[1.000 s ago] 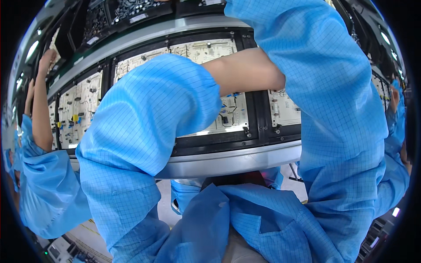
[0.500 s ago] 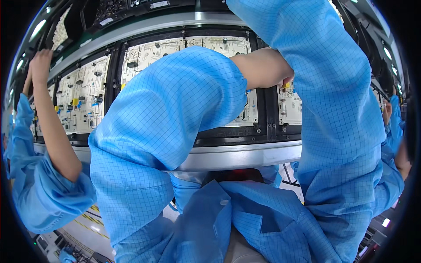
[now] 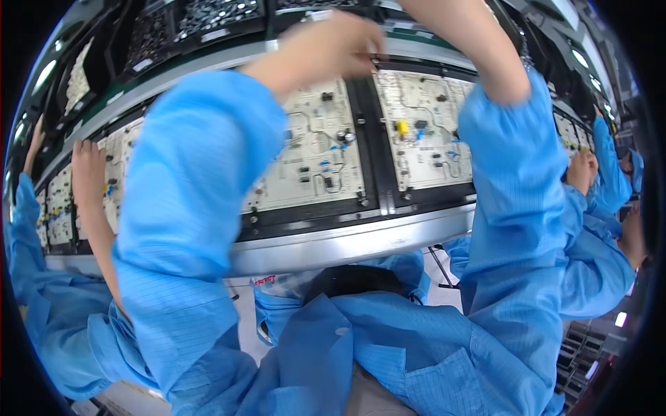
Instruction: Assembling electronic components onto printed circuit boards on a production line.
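Observation:
My left hand [image 3: 329,48] is over the far edge of the circuit boards, close to the black frame. Its fingers are bent but smeared by motion, so whether anything is in them cannot be made out. My right hand [image 3: 451,21] runs out of the picture at the top, its fingers cut off. Below the hands lies a pale circuit board [image 3: 322,156] with small black and blue parts. To its right, another circuit board [image 3: 423,163] carries a yellow part and several dark and blue ones. A black frame [image 3: 374,142] holds both boards.
Black bins [image 3: 218,17] of small dark parts stand along the far side. A metal rail [image 3: 354,248] borders the near edge. At left, a co-worker's hand [image 3: 88,170] is over the boards; at right, another co-worker's hand [image 3: 581,170] is near the line.
My left hand has moved from the right-hand board up and left toward the far edge. My right arm has shifted, baring its forearm. The boards sit differently in view, and more bins show.

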Tool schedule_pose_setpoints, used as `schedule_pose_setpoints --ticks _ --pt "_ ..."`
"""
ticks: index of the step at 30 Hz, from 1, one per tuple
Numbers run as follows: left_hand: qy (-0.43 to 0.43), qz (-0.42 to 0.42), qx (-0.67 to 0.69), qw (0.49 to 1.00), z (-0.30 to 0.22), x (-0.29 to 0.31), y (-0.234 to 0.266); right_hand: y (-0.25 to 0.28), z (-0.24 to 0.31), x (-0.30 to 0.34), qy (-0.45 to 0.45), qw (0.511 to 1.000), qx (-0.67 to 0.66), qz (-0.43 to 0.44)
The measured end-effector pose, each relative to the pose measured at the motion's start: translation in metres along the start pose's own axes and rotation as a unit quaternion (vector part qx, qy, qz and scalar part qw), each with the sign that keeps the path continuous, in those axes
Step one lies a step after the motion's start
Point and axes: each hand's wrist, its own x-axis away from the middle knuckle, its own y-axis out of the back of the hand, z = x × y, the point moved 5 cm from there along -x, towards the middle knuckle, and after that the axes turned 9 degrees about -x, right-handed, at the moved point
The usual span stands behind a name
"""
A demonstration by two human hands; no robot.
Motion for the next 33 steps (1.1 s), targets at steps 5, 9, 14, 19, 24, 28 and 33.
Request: schedule_pose_setpoints --ticks 5,9,14,19,24,28,33 --pt "0.083 -0.412 -0.111 0.901 0.086 0.013 0.131 0.049 -0.008 0.144 -0.277 0.96 -0.036 -0.037" --pt "0.137 -0.344 -0.379 0.848 0.131 -0.002 0.146 0.047 -0.002 0.234 -0.459 0.883 -0.085 -0.046" --pt "0.143 -0.251 -0.403 0.868 0.244 -0.007 0.128 0.036 0.008 0.268 -0.512 0.846 -0.144 -0.045" --pt "0.258 -0.134 -0.275 0.916 0.214 -0.013 0.143 0.041 0.007 0.274 -0.461 0.879 -0.122 -0.027" --pt "0.277 -0.132 -0.373 0.875 0.193 -0.019 0.15 0.042 0.005 0.277 -0.473 0.877 -0.084 -0.012" --pt "0.269 -0.202 -0.37 0.866 0.205 -0.012 0.155 0.034 0.011 0.276 -0.456 0.887 -0.078 0.003" --pt "0.246 -0.215 -0.379 0.866 0.217 -0.016 0.158 0.035 0.012 0.275 -0.437 0.898 -0.053 -0.002"
